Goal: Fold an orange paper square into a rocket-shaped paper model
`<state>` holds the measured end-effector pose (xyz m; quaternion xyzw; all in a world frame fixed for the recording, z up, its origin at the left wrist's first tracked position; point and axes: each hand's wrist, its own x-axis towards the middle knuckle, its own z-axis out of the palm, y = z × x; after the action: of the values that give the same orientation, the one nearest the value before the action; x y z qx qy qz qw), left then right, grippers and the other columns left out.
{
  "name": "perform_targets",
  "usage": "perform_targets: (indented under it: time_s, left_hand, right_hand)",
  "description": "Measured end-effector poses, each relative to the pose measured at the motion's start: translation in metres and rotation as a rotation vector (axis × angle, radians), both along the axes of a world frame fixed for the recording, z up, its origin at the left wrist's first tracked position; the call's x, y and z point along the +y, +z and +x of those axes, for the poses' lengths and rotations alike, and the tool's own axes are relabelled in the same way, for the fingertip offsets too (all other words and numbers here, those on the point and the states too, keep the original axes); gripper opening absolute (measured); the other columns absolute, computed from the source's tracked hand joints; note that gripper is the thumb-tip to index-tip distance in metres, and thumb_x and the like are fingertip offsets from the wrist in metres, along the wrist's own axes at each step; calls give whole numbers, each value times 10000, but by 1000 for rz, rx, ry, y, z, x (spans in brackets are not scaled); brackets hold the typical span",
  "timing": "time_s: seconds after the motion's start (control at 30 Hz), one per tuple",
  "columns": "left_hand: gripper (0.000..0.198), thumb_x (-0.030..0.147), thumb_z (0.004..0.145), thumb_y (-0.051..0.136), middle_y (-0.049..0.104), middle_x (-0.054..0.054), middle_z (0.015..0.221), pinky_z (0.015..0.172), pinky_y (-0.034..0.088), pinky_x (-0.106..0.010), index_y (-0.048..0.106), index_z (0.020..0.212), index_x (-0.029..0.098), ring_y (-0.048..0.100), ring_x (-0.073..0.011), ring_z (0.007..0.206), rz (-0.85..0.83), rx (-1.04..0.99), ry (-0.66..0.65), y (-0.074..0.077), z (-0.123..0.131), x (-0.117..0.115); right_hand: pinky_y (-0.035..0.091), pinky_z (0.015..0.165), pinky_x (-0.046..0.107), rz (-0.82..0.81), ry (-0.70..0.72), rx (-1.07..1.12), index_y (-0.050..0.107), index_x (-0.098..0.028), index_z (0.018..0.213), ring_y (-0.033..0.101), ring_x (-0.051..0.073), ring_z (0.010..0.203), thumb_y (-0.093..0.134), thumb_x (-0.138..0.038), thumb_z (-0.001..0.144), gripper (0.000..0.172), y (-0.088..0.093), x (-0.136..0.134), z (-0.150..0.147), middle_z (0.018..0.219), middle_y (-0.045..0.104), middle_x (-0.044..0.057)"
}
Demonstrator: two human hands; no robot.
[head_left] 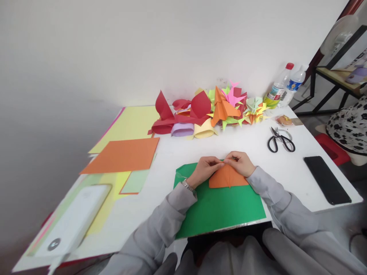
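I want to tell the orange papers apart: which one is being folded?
The small folded orange piece on the green sheet, pinched by both hands; the other orange sheet lies flat, untouched, further left.

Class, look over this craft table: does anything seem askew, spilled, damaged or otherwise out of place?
Nothing is spilled or torn. The only untidy spot is the heap of folded paper shapes jumbled against the wall. Both hands, left hand and right hand, pinch the orange paper lying on the green sheet.

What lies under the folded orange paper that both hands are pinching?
The folded orange paper rests on a green sheet, which lies on the white table. Whatever is under the fold itself is covered.
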<state>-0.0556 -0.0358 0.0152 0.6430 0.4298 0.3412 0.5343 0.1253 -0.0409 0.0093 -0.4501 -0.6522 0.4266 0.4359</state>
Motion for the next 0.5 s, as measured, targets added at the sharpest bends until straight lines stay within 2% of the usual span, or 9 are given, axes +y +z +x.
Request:
perform_targets:
  time_s: [0.13, 0.27, 0.5]
  left_hand:
    - [266, 378, 719, 655, 627, -13, 593, 513, 374, -220, 664, 639, 124, 495, -109, 553, 5, -1, 20, 0, 0, -1]
    - [263, 387, 717, 656, 625, -14, 625, 550, 396, -230, 645, 664, 130, 505, -115, 584, 10, -34, 42, 1, 2, -1]
    - [282, 406, 759, 609, 565, 4, 630, 575, 374, -233, 602, 685, 134, 463, -108, 598, 19, -42, -19, 6, 0, 0]
  right_hand:
    - [418, 577, 269, -45, -110, 69, 649, -177, 672, 518, 129, 562, 667, -377, 710, 205, -2, 3, 2, 607, 625, 0]
    - [400, 547, 263, -69, -137, 97, 653, -174, 670, 495, 121, 536, 679, -386, 690, 215, -2, 4, 2, 582, 608, -6]
    - [419, 550, 262, -111, -200, 166, 646, -173, 653, 505, 122, 538, 704, -412, 655, 246, 5, 4, 6, 575, 607, -6]
